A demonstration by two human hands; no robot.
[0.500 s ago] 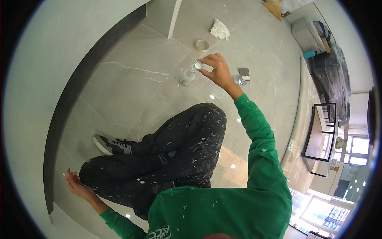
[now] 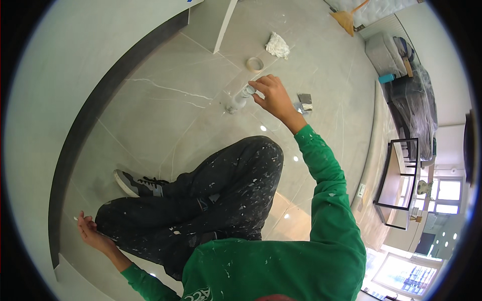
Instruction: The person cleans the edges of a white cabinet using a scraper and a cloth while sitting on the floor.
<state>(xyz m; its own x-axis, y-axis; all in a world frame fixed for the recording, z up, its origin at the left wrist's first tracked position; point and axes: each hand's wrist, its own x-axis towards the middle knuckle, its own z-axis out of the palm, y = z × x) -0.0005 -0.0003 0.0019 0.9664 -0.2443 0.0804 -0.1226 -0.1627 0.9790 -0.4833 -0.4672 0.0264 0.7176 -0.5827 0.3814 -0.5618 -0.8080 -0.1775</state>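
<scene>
My right hand [image 2: 271, 98] pinches a small round cap [image 2: 250, 90] between thumb and fingers. The cap is at the upper end of a small clear bottle [image 2: 234, 106] standing on the grey tiled floor; whether the two touch I cannot tell. My left hand [image 2: 93, 235] is beside my bent knee, near the dark skirting, palm turned up and fingers loosely apart. At one of its fingertips shows a small white dab [image 2: 76, 218], too small to name.
Beyond the bottle lie a roll of tape [image 2: 254, 64] and a crumpled white cloth or paper [image 2: 277, 45]. Small dark and pale pieces [image 2: 305, 101] rest right of my wrist. Dark skirting [image 2: 70, 150] curves along the left wall. A black-framed stand [image 2: 399, 180] is at the right.
My right hand has turned the cap, whose round face showed before, and lowered it slightly toward the bottle. The view has shifted a little; my left hand keeps its pose.
</scene>
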